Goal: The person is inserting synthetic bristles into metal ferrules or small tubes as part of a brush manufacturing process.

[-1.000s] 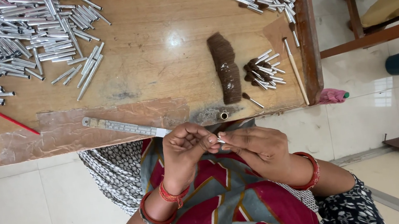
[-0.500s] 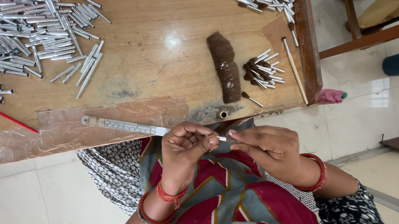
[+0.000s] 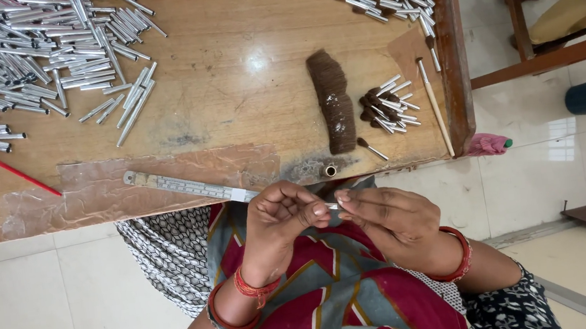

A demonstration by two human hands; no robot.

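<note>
Both your hands pinch one small silver metal tube (image 3: 332,205) over your lap: left hand (image 3: 281,221) fingertips clamped on it, right hand (image 3: 387,220) gripping its other end. Small bristle-filled tube pile (image 3: 384,108) looks done; big heap of empty silver tubes (image 3: 17,63) remains.

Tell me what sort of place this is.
Probably a small handcraft workshop, perhaps for brush making. A wooden worktable carries heaps of small metal tubes, a bundle of brown fibre and tubes already filled with fibre. Both hands pinch one tube.
</note>
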